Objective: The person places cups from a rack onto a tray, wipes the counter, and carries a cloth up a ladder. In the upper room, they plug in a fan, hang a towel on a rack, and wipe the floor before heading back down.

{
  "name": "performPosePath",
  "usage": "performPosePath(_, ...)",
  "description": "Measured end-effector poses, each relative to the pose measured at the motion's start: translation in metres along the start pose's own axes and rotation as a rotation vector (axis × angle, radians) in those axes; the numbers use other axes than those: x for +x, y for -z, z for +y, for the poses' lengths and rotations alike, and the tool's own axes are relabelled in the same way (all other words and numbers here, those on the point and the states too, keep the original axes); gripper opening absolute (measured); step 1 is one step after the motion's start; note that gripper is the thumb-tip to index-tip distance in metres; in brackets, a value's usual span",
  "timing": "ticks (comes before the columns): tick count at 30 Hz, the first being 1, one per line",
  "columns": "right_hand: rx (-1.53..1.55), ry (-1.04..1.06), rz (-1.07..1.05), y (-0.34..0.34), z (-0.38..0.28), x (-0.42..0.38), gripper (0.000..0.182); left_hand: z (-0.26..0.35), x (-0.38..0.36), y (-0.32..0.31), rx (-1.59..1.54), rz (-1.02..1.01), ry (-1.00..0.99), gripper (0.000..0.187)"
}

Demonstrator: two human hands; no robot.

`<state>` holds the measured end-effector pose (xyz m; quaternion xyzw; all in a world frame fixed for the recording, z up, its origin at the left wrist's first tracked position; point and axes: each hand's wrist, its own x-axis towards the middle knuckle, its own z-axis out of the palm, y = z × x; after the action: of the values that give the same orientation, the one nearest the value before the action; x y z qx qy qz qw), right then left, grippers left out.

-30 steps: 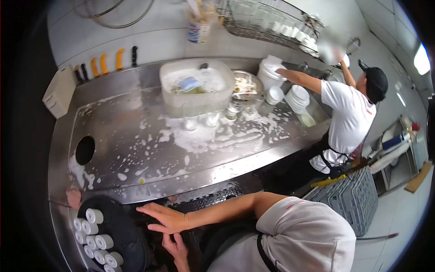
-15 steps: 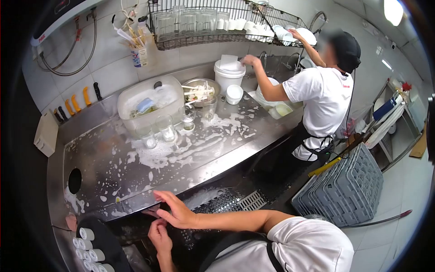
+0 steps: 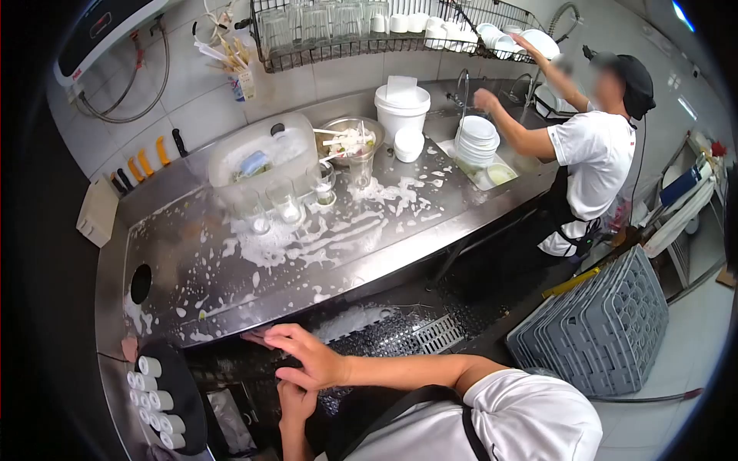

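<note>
A stainless-steel table [image 3: 384, 273] extends lengthwise, its smooth front edge bare and its top spattered with white suds; a dark round hole sits toward its left end. By its near left corner lies a round black tray [image 3: 187, 384], carrying short, glossy white cylindrical pieces [image 3: 160, 400] clustered along its left side.

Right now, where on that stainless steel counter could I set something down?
The widest free patch of steel counter lies between the round dark hole and clear drinking glasses; another lies between the glasses and stacked white dishes. White suds dot both. It's crowded behind, around the translucent plastic tub, round metal bowl and white plastic bucket.
</note>
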<state>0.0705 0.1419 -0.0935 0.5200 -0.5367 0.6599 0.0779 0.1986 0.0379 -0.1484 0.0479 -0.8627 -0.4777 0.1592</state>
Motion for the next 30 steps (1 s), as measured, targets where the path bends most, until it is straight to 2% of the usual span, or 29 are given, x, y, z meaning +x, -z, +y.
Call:
performPosePath(2,-0.078,-0.03,0.008,0.016,0.007,0.017,0.062,0.0,0.035,0.005,0.049,-0.048,-0.041,0.027)
performPosePath(3,-0.129,-0.01,0.015,0.029,0.011,0.026,0.062,-0.011,0.053,0.005,0.092,-0.061,-0.166,0.03)
performPosePath(6,-0.329,0.108,0.042,0.091,0.023,0.072,0.066,0.036,0.119,0.008,0.043,-0.102,-0.279,0.048)
performPosePath(8,-0.494,0.182,0.126,0.147,0.033,0.109,0.067,0.056,0.159,0.001,-0.009,-0.122,-0.329,0.054)
performPosePath(9,-0.597,0.238,0.159,0.183,0.037,0.134,0.066,0.062,0.18,-0.001,0.07,-0.125,-0.467,0.064)
performPosePath(11,-0.832,0.388,0.204,0.268,0.053,0.191,0.062,0.097,0.223,-0.004,0.059,-0.143,-0.542,0.06)
performPosePath(14,-1.181,0.489,0.248,0.406,0.069,0.282,0.05,0.142,0.293,-0.024,0.094,-0.159,-0.674,0.058)
performPosePath(15,-1.133,0.311,0.203,0.454,0.074,0.305,0.049,0.155,0.316,-0.033,0.11,-0.159,-0.717,0.057)
performPosePath(16,-1.24,0.221,0.256,0.5,0.084,0.324,0.05,0.169,0.337,-0.043,0.131,-0.148,-0.747,0.056)
performPosePath(18,-1.358,0.222,0.204,0.615,0.114,0.362,0.05,0.202,0.387,-0.068,0.173,-0.133,-0.814,0.053)
performPosePath(20,-1.524,0.076,0.148,0.712,0.138,0.382,0.05,0.236,0.448,-0.102,0.196,-0.065,-0.905,0.052)
performPosePath(22,-1.428,-0.26,0.015,0.757,0.143,0.393,0.053,0.272,0.517,-0.145,0.163,-0.01,-0.93,0.05)
performPosePath(24,-1.376,-0.329,-0.071,0.798,0.172,0.403,0.058,0.303,0.598,-0.197,0.176,0.096,-0.994,0.05)
performPosePath(26,-1.221,-0.397,-0.081,0.814,0.192,0.41,0.06,0.334,0.67,-0.248,0.356,0.228,-0.894,0.056)
performPosePath(28,-1.107,-0.547,-0.179,0.822,0.201,0.418,0.063,0.361,0.73,-0.294,0.54,0.215,-0.683,0.07)
performPosePath(30,-1.194,-0.408,-0.2,0.829,0.222,0.42,0.069,0.384,0.77,-0.322,0.808,0.041,-0.524,0.084)
